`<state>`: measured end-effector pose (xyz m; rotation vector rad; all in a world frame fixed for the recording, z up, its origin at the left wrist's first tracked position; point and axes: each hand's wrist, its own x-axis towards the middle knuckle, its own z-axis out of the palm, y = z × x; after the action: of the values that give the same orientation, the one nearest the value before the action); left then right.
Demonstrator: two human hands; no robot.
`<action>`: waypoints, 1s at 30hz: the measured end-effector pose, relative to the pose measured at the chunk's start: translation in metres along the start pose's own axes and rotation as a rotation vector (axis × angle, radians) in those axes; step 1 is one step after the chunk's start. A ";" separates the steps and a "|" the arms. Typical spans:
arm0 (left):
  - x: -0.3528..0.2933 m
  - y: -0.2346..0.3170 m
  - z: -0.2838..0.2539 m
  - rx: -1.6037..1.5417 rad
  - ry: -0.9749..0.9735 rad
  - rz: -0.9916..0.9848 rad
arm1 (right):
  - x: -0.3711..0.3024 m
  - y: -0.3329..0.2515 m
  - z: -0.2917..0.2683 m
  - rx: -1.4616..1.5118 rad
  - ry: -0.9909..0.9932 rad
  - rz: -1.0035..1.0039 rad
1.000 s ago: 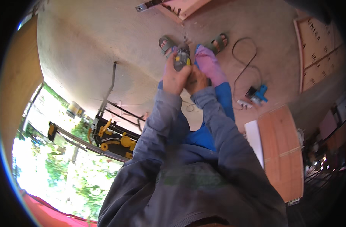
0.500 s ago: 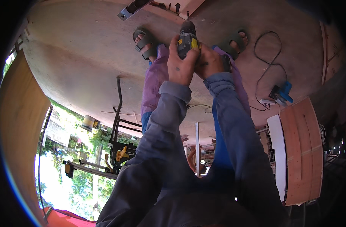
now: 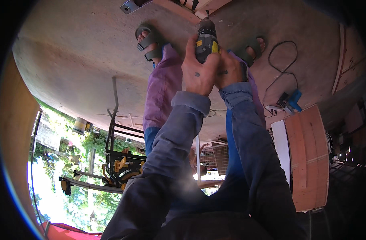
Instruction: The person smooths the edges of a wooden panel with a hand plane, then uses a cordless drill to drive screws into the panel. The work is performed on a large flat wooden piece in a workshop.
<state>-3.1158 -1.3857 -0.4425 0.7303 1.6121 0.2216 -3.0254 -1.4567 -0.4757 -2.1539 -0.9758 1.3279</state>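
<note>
Both my hands are closed around a yellow-and-black cordless drill (image 3: 206, 47), held out in front between my feet. My left hand (image 3: 199, 74) wraps the drill's left side, thumb and fingers along its body. My right hand (image 3: 229, 69) is on its right side; the fingers and the drill's handle are mostly hidden. The chuck points away from me, with a dark bit (image 3: 207, 14) in it. That bit is close to the corner of a wooden frame (image 3: 183, 12); whether they touch I cannot tell.
A metal bar (image 3: 131, 6) lies by the frame. My sandalled feet (image 3: 150, 44) stand either side of the drill. To the right are a looped black cable (image 3: 271, 60), a blue power tool (image 3: 294, 100) and boards (image 3: 309, 160). A black-and-yellow saw stand (image 3: 121, 168) is at the left.
The drill and both hands appear slightly lower and further right, while the left foot and saw stand appear shifted left as the view moves. The grip on the drill stays the same.
</note>
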 end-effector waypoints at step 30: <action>0.040 -0.006 0.006 -0.076 0.304 0.019 | 0.026 -0.025 -0.004 -0.333 -0.286 0.264</action>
<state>-3.1122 -1.3696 -0.4794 0.6771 1.8731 0.4222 -3.0229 -1.4206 -0.4724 -2.4530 -1.1171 1.7416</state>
